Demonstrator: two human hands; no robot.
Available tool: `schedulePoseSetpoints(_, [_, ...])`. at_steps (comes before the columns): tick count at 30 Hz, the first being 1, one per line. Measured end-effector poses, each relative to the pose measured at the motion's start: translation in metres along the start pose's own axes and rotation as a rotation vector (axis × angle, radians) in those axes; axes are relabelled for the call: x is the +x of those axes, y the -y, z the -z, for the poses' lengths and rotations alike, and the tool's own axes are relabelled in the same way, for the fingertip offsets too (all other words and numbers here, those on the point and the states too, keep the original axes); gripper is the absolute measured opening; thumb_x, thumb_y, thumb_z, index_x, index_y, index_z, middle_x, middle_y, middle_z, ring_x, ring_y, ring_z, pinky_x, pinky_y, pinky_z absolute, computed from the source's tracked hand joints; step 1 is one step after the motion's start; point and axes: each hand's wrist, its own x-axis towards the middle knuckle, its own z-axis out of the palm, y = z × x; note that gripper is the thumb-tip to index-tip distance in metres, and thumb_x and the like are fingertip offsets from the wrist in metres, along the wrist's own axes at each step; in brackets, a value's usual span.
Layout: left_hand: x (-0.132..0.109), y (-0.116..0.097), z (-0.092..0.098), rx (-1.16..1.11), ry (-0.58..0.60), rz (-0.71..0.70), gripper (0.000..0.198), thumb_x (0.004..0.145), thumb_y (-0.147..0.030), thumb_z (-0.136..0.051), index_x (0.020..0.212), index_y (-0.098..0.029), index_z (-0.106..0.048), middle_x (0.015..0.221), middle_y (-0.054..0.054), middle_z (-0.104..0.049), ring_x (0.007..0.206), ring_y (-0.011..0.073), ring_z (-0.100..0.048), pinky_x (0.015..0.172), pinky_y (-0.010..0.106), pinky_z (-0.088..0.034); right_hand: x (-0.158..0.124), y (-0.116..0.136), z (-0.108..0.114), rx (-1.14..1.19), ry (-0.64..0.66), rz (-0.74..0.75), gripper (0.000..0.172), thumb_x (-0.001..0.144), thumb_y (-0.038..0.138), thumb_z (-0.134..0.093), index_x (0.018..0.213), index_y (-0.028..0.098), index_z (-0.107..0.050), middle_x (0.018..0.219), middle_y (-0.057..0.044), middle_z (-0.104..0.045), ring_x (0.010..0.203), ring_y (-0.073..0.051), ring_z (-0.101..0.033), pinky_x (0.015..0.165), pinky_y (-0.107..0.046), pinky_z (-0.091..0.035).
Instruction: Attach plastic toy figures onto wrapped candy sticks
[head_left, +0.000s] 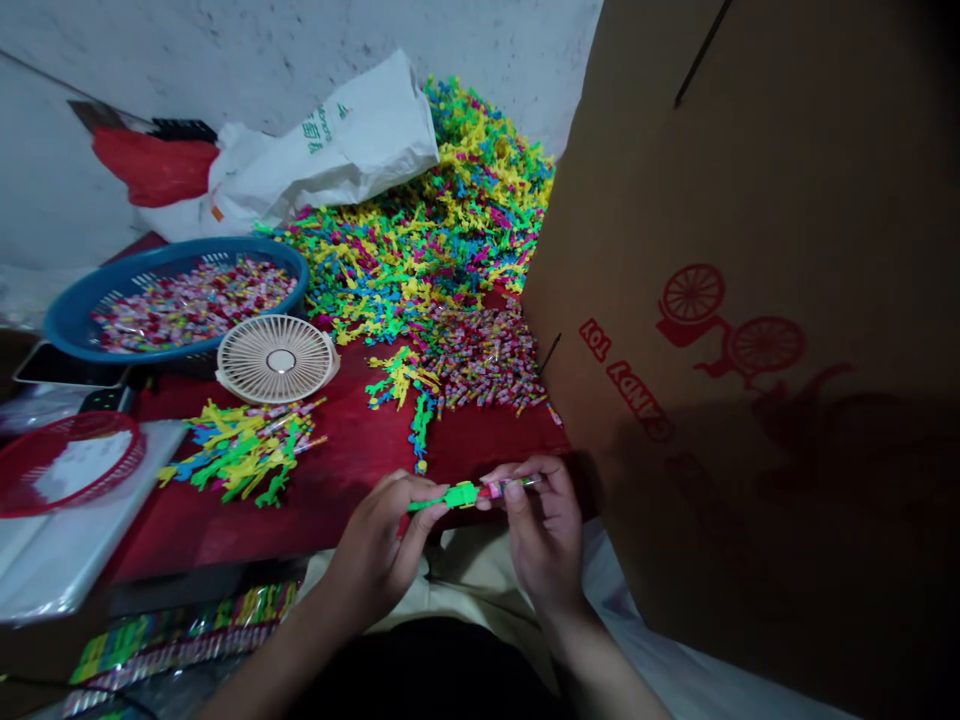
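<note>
My left hand (386, 545) pinches the tail of a small green plastic toy piece (450, 496) just over the near edge of the red table (337, 470). My right hand (541, 525) is closed on a wrapped candy stick (512, 486) whose end meets the green piece. Both hands hover above my lap. A small heap of finished colourful pieces (244, 450) lies to the left of my hands.
A big pile of coloured plastic pieces (442, 220) fills the back of the table, with loose wrapped candies (484, 355) in front. A blue basket of candies (176, 300), a small white fan (276, 358), a red basket (67, 460) and a white bag (330, 150) stand left. A tall cardboard box (750, 330) walls the right.
</note>
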Motion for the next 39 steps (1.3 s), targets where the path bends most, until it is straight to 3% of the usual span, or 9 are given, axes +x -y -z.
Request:
schedulePoseSetpoints(15, [-0.001,-0.009,0.006,-0.076,0.009,0.003,0.018,0.098,-0.009,-0.063,0.111,-0.021,-0.064,0.094,0.002,-0.077,0.084,0.014,-0.074,0.081,0.024,-0.058,-0.002,0.012,0.0,-0.086,0.02,0.105,0.011,0.103,0.025,-0.068,0.109,0.026,-0.058,0.099,-0.002,-0.075,0.097,-0.017,-0.074,0.086,-0.032,-0.061])
schedulePoseSetpoints(19, [0.001,-0.013,0.009,-0.129,-0.001,0.015,0.019,0.095,-0.005,-0.064,0.106,-0.021,-0.064,0.092,0.001,-0.075,0.082,0.0128,-0.073,0.077,0.022,-0.058,-0.003,0.017,-0.001,-0.166,0.053,0.134,0.013,0.103,0.021,-0.067,0.109,0.026,-0.057,0.099,-0.002,-0.077,0.092,-0.017,-0.076,0.081,-0.031,-0.063])
schedulePoseSetpoints(26, [0.006,-0.023,0.013,-0.189,0.03,0.047,0.021,0.094,-0.003,-0.061,0.103,-0.021,-0.065,0.086,0.002,-0.073,0.076,0.014,-0.071,0.069,0.023,-0.058,-0.007,0.021,-0.008,-0.109,0.027,0.153,0.012,0.103,0.023,-0.067,0.107,0.026,-0.056,0.095,-0.002,-0.078,0.085,-0.019,-0.078,0.07,-0.031,-0.065])
schedulePoseSetpoints(39, [0.006,-0.024,0.019,-0.113,0.014,0.031,0.02,0.094,-0.004,-0.062,0.102,-0.022,-0.063,0.088,0.001,-0.075,0.079,0.0129,-0.074,0.073,0.021,-0.059,-0.009,0.021,-0.01,-0.133,0.018,0.135,0.015,0.101,0.021,-0.07,0.105,0.027,-0.056,0.095,-0.001,-0.078,0.083,-0.017,-0.078,0.065,-0.026,-0.063])
